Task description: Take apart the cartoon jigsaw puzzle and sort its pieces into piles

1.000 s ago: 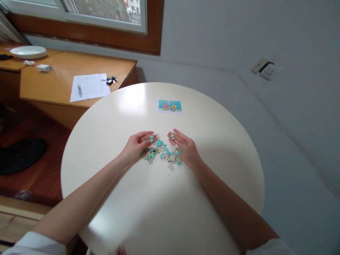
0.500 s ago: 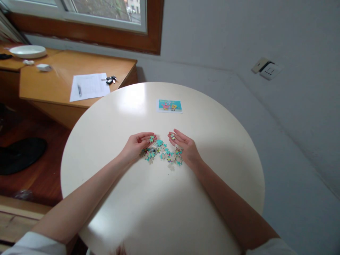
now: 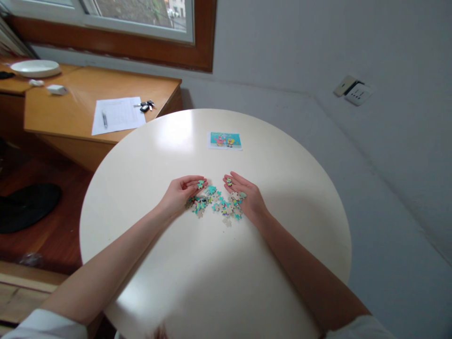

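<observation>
My left hand (image 3: pixel 179 194) pinches a turquoise jigsaw piece (image 3: pixel 201 184) between thumb and fingertips, just left of a loose pile of jigsaw pieces (image 3: pixel 216 206). On the right side of the pile, my right hand (image 3: pixel 251 195) is turned palm up with a small multicoloured jigsaw piece (image 3: pixel 229 181) resting on its fingers. Several pieces lie against the thumb side of this hand and hide its thumb. Some pieces in the pile show turquoise printed faces, others plain greyish backs. Farther back, a picture card (image 3: pixel 225 141) with pink and yellow cartoon figures lies flat.
All this lies on a round white table (image 3: pixel 212 282). At the back left, a wooden desk (image 3: pixel 116 82) holds a paper sheet (image 3: pixel 122 113) with a pen, keys (image 3: pixel 145 106), a white box (image 3: pixel 57 89) and a white dish (image 3: pixel 36 68). A wall (image 3: pixel 388 155) runs along the right.
Both hands stay nearly in place. The piece on my right fingers looks slightly turned, and greyish pieces now show over the right thumb area.
</observation>
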`<state>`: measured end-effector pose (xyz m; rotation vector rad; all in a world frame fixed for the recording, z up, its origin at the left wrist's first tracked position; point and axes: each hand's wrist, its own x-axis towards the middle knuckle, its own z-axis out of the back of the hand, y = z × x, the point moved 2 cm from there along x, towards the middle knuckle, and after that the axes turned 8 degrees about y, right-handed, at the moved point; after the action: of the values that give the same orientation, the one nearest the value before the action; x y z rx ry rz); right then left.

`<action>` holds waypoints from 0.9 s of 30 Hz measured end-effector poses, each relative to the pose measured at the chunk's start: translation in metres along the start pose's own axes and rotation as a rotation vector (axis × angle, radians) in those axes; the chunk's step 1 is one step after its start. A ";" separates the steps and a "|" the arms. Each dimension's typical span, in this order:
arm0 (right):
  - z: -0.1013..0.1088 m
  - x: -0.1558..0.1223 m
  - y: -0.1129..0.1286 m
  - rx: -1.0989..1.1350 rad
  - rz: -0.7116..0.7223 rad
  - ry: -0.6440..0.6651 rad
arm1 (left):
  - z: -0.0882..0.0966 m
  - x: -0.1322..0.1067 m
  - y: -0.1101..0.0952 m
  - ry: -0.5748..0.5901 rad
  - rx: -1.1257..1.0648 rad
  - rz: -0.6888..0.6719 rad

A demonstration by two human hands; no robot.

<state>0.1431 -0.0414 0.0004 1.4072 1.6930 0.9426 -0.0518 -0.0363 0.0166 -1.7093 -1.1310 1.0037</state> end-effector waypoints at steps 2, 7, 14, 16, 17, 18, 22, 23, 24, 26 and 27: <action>0.000 0.000 0.000 0.013 0.002 0.007 | 0.000 0.000 0.000 0.000 -0.007 0.002; 0.001 0.000 -0.001 0.031 -0.007 0.017 | 0.001 0.000 0.001 0.002 -0.021 -0.001; 0.002 0.001 -0.002 0.070 -0.009 0.020 | 0.002 0.001 0.002 0.007 -0.015 -0.002; 0.002 0.001 -0.002 0.082 -0.012 0.020 | 0.002 0.001 0.002 0.006 -0.014 -0.001; 0.003 0.001 -0.003 0.088 -0.013 0.020 | 0.002 0.001 0.002 0.005 -0.015 -0.001; 0.003 0.001 -0.003 0.093 -0.012 0.021 | 0.002 0.001 0.002 0.004 -0.017 -0.001; 0.004 0.002 -0.003 0.083 -0.002 0.034 | 0.001 0.001 0.001 0.007 -0.024 0.000; 0.004 0.002 -0.003 0.079 -0.002 0.036 | 0.001 0.000 0.001 0.008 -0.026 0.000; 0.003 0.002 -0.003 0.077 -0.003 0.035 | 0.001 0.000 0.001 0.008 -0.029 0.000; 0.003 0.001 -0.002 0.078 -0.006 0.030 | 0.000 0.000 0.001 0.005 -0.034 -0.002; 0.003 0.001 -0.002 0.077 -0.008 0.028 | 0.000 0.000 0.001 0.004 -0.035 -0.002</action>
<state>0.1444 -0.0405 -0.0026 1.4426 1.7708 0.9053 -0.0519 -0.0365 0.0155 -1.7371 -1.1539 0.9847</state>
